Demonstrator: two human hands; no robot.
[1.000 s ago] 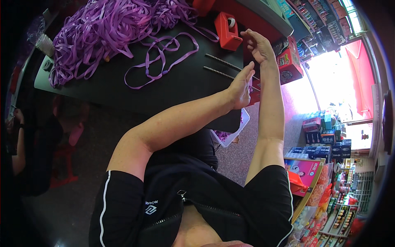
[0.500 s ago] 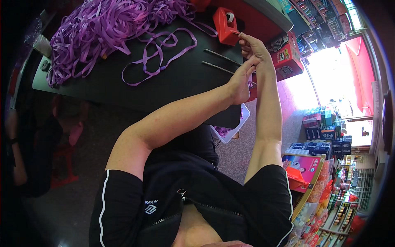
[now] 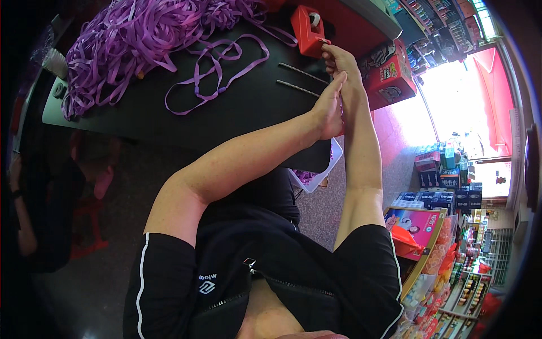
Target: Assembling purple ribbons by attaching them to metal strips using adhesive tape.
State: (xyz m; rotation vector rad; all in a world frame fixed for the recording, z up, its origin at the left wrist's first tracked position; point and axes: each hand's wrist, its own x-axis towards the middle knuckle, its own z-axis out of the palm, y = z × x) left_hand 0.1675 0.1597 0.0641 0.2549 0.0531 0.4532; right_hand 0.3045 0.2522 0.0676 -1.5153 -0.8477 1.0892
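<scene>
My right hand [image 3: 340, 59] reaches to the front end of a red tape dispenser [image 3: 305, 40], which carries a pale roll. Its fingertips are pinched together there, and whatever lies between them is too small to make out. My left hand [image 3: 327, 113] is just below, its thumb side up against my right wrist; most of its fingers are hidden behind my right forearm. Two thin twisted metal rods [image 3: 298, 88] lie on the black table [image 3: 237, 127] left of my hands. Farther left, a purple lanyard [image 3: 199, 73] with small purple clips lies in loose loops.
A big tangled heap of purple lanyards [image 3: 135, 42] covers the table's far left. Beneath its right corner stands a white bin [image 3: 334, 158] with purple pieces. A red printed box [image 3: 389, 79] stands right of my hands. Stacked cartons [image 3: 435, 199] and shelves line the right side.
My right hand has shifted slightly left and up, closer against the dispenser's front end. My left hand has moved a little up along my right wrist.
</scene>
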